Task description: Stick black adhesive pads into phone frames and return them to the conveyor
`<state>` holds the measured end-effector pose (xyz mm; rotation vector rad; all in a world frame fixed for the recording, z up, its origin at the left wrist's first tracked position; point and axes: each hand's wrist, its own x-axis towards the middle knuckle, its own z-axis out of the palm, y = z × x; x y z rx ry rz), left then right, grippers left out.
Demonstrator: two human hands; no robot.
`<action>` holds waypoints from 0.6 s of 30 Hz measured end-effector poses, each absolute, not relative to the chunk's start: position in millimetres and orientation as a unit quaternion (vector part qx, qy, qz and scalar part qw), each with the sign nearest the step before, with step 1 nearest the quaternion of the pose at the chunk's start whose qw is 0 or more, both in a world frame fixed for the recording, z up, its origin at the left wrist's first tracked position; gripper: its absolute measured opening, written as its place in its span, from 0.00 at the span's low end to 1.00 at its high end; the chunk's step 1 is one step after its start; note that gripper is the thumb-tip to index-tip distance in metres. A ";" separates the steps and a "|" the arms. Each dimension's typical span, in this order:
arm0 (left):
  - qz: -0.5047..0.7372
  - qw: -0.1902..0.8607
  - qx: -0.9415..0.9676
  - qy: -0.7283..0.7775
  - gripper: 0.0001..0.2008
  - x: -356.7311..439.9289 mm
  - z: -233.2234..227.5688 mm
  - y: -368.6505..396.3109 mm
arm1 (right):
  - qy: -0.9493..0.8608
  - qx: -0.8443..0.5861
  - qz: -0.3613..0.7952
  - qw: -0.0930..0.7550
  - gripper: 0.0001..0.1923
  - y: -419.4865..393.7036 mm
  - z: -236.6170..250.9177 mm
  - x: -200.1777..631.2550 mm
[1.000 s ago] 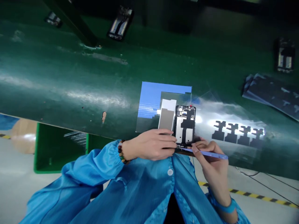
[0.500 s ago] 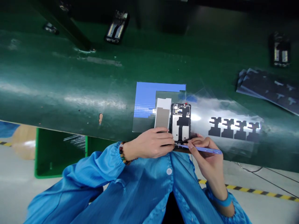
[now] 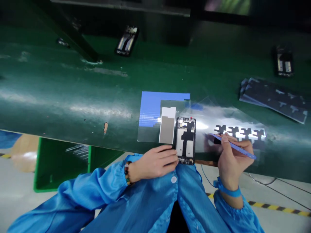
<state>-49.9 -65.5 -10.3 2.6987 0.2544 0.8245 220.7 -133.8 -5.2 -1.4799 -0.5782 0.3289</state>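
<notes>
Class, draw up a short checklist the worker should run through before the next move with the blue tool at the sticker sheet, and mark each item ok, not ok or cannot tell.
1. Left hand steadies the phone frame at its left lower edge: ok.
2. Phone frame lies flat near the edge of the green bench: ok.
3. Right hand grips the blue tool: ok.
4. Tool tip reaches the sheet of black stickers: ok, though whether it touches a sticker: cannot tell.
5. A black sticker already sits on the frame's middle: ok.
6. Grey rectangular piece lies left of the frame, apart from the tool: ok.
</notes>
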 end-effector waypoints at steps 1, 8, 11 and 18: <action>0.304 0.154 0.936 0.091 0.05 -51.5 -11.8 -69.6 | -0.244 -0.654 0.127 0.705 0.20 -130.9 -9.0 222.1; 0.370 0.173 0.909 0.078 0.09 -52.4 46.1 -24.1 | -0.201 -0.628 0.097 0.745 0.23 -131.1 -21.2 224.7; 0.427 0.161 0.873 0.174 0.04 -32.1 72.4 46.8 | -0.205 -0.619 0.096 0.752 0.22 -132.3 -25.2 226.5; 0.405 0.210 0.841 0.292 0.07 41.1 17.2 257.9 | -0.205 -0.626 0.132 0.740 0.21 -135.7 -28.3 226.1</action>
